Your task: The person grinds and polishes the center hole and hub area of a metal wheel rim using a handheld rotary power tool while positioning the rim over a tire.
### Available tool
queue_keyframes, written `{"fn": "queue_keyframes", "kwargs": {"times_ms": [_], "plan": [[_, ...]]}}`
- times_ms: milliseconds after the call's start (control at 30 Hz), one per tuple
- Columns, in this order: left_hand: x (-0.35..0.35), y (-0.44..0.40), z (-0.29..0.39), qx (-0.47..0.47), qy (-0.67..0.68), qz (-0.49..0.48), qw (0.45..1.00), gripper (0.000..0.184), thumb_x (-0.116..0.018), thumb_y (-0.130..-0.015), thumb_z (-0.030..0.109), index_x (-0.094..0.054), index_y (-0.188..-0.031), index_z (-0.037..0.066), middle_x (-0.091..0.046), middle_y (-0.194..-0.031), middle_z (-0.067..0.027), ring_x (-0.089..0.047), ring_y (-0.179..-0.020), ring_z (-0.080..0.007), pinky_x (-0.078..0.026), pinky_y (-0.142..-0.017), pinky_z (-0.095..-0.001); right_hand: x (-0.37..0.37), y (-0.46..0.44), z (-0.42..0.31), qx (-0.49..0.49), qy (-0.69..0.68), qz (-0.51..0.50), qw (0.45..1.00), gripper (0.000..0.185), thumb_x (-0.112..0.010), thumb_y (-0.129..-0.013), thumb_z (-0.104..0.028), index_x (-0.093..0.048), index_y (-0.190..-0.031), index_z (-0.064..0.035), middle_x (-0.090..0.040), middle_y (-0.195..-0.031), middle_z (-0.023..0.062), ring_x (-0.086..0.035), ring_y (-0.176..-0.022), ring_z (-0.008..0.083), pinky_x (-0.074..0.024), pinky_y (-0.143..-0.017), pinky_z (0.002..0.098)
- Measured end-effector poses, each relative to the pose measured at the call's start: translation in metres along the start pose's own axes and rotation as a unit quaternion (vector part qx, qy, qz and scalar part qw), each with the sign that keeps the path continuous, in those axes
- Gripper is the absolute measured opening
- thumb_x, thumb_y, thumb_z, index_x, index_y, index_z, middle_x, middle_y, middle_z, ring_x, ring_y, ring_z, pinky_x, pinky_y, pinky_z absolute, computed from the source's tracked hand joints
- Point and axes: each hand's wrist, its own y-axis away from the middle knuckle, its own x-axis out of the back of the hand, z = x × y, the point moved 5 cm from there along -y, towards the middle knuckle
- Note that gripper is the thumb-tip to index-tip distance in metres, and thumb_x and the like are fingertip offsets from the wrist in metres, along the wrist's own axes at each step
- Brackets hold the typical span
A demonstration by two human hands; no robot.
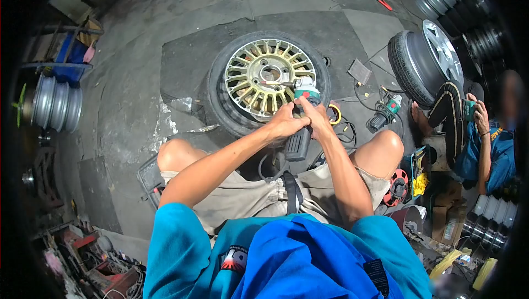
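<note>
Both my hands are closed round a green and black power tool (298, 143), whose silver head and thin dark tip reach over a gold multi-spoke wheel rim (250, 98). My left hand (287, 122) grips the tool's body from the left side. On its right side, my right hand (315, 115) is wrapped round the same body, close to the silver head. The rim lies flat on a black tyre (217, 101) on the floor. The tool's tip is over the rim near its centre; whether it touches the metal cannot be made out.
A second green power tool (386, 113) lies right of the tyre, with cables around it. Farther right, a silver wheel with its tyre (408, 68) stands beside a seated co-worker (474, 139) holding a green tool. Rims (58, 103) are stacked at left. A yellow tape roll (334, 113) lies near my hands.
</note>
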Motion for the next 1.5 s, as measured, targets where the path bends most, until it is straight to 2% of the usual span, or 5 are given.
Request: {"fn": "queue_keyframes", "kwargs": {"times_ms": [833, 1067, 1200, 1400, 1500], "plan": [[-0.054, 0.017, 0.109, -0.033, 0.106, -0.161, 0.981, 0.083, -0.083, -0.083, 0.034, -0.050, -0.147, -0.007, -0.059, -0.138, -0.0209, -0.064, -0.119, -0.0251, -0.053, -0.099, -0.0365, 0.086, 0.024, 0.024, 0.067, -0.275, 0.030, 0.959, 0.056, -0.081, -0.079, -0.040, -0.068, -0.115, 0.0005, -0.072, -0.096, 0.0119, -0.072, -0.082, 0.0229, -0.0583, -0.071, 0.0414], [-0.053, 0.014, 0.161, -0.197, -0.171, -0.140, 0.955, 0.088, -0.080, -0.089, 0.048, -0.046, -0.155, 0.002, -0.058, -0.143, -0.0223, -0.058, -0.131, -0.0314, -0.048, -0.107, -0.0407, 0.126, 0.036, 0.032, 0.095, -0.396, 0.027, 0.913, 0.041, -0.081, -0.083, -0.036, -0.074, -0.109, -0.0057, -0.072, -0.098, 0.0087, -0.070, -0.081, 0.0209, -0.0575, -0.073, 0.0413], [0.026, 0.007, 0.174, -0.270, -0.275, 0.047, 0.921, 0.093, -0.076, -0.090, 0.046, -0.033, -0.162, 0.005, -0.049, -0.151, -0.0256, -0.055, -0.131, -0.0374, -0.045, -0.112, -0.0463, 0.141, 0.048, 0.022, 0.107, -0.468, -0.038, 0.876, 0.033, -0.076, -0.091, -0.029, -0.072, -0.117, -0.0091, -0.072, -0.106, 0.0081, -0.073, -0.091, 0.0226, -0.0588, -0.085, 0.0401], [0.279, 0.097, 0.141, -0.073, -0.249, 0.319, 0.912, 0.096, -0.084, -0.084, 0.041, -0.038, -0.157, -0.001, -0.070, -0.130, -0.0234, -0.069, -0.117, -0.0316, -0.055, -0.099, -0.0415, 0.138, 0.049, 0.007, 0.089, -0.444, -0.030, 0.891, 0.039, -0.075, -0.087, -0.036, -0.064, -0.103, -0.0028, -0.073, -0.093, 0.0169, -0.074, -0.079, 0.0322, -0.0651, -0.076, 0.0470], [0.417, 0.223, 0.103, 0.031, -0.322, 0.512, 0.796, 0.080, -0.084, -0.084, 0.038, -0.050, -0.144, -0.004, -0.070, -0.116, -0.0187, -0.068, -0.102, -0.0275, -0.052, -0.094, -0.0400, 0.142, 0.045, 0.010, 0.081, -0.446, -0.055, 0.890, 0.039, -0.078, -0.085, -0.033, -0.060, -0.102, -0.0033, -0.069, -0.090, 0.0135, -0.075, -0.081, 0.0372, -0.0661, -0.079, 0.0499]]}}
